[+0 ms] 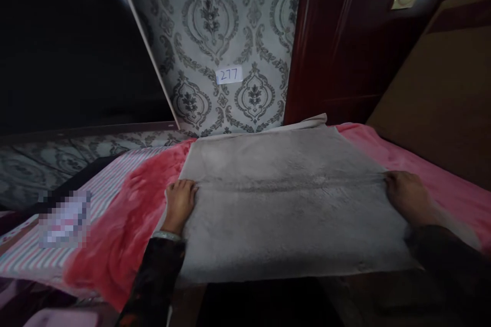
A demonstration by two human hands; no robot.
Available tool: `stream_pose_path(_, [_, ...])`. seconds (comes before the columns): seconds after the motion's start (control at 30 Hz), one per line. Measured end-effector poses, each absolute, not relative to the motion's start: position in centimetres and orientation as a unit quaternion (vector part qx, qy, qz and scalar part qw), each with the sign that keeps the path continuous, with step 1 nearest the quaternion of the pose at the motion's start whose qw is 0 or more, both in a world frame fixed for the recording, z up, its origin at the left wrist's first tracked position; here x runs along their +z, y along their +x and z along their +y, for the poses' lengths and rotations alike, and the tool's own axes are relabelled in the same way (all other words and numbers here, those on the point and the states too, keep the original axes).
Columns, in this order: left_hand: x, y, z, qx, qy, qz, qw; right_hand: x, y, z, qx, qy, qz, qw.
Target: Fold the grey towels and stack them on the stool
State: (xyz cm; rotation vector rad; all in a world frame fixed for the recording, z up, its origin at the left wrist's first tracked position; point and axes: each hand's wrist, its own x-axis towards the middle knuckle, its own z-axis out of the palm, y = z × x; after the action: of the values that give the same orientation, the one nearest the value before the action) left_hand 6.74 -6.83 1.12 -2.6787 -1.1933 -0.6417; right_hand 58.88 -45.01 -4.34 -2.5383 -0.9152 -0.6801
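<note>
One grey cloth [284, 230], long axis apparently L–R, crease running same way, lies spread betw. L hand [179, 203] and R hand [408, 196], each gripping a side edge, w/ red blanket [134, 204] out L, far edge twd. patterned wall [215, 20].

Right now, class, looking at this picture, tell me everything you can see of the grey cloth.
The grey cloth looks soft and plush, plain but for a dark crease running across between the hands. It is spread out roughly flat, pinkish-red plush fabric showing on both sides. Its far edge shows a paler, turned-up fold towards the right; its near edge is fairly straight. The left hand grasps its left side, the right hand its right.
</note>
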Motion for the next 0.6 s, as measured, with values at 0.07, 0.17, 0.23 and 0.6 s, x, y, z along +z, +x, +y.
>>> stream_pose_path(0.07, [1.1, 6.2, -6.9, -0.211, -0.884, -0.410, 0.076, -4.5, 59.0, -45.1, -0.244, -0.893, -0.331, 0.185])
stream_pose_path(0.17, [1.0, 5.4, -7.0, -0.200, -0.868, -0.449, 0.078, -4.7, 59.4, -45.3, -0.241, -0.878, -0.369, 0.188])
stream_pose_path(0.23, [1.1, 5.1, -7.1, -0.190, -0.860, -0.468, 0.074, -4.9, 59.7, -45.4, -0.228, -0.865, -0.404, 0.191])
stream_pose_path(0.6, [1.1, 4.6, -6.9, -0.236, -0.839, -0.485, 0.068, -6.7, 61.2, -45.8, -0.254, -0.866, -0.394, 0.175])
